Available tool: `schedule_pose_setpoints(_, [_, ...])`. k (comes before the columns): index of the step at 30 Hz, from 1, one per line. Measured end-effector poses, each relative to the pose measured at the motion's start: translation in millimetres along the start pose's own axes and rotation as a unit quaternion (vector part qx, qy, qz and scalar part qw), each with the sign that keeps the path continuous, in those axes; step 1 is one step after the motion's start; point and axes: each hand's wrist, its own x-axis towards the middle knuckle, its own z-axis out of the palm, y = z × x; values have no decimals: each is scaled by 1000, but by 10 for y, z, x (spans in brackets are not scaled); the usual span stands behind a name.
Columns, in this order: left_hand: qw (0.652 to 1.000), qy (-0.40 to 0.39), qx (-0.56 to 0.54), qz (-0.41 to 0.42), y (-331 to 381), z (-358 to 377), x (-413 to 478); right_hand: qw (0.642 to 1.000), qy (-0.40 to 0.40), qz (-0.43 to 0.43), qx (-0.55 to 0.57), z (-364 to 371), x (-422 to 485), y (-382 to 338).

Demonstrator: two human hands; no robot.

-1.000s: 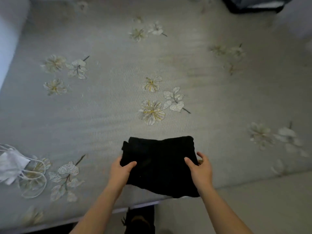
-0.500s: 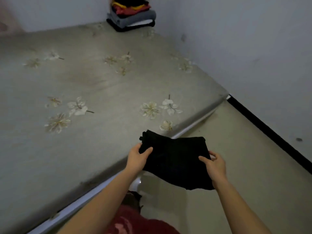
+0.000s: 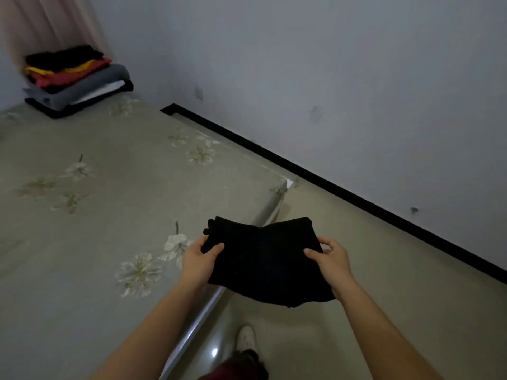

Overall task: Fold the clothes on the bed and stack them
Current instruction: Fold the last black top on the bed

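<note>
I see a grey wall (image 3: 329,64) and a bed (image 3: 82,242) with a floral cover; a stack of folded clothes (image 3: 76,78) sits in its far corner. My folded black garment (image 3: 263,259) hangs over the bed's near edge, left hand (image 3: 199,263) and right hand (image 3: 330,263) each gripping a side, thumbs on top.
</note>
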Motion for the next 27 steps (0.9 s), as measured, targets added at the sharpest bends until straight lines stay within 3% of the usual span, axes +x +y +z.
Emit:
schedule_pose_setpoints(6, [999, -52, -11, 2, 827, 821, 961, 999, 34, 6, 17, -419, 1060, -746])
schedule_pose_setpoints(15, [998, -68, -8, -1, 1630, 1944, 2166, 999, 37, -15, -13, -952, 2703, -1508])
schedule_pose_setpoints(27, [992, 54, -67, -91, 2631, 3602, 4045, 988, -82, -70, -109, -1483, 5668, -2825])
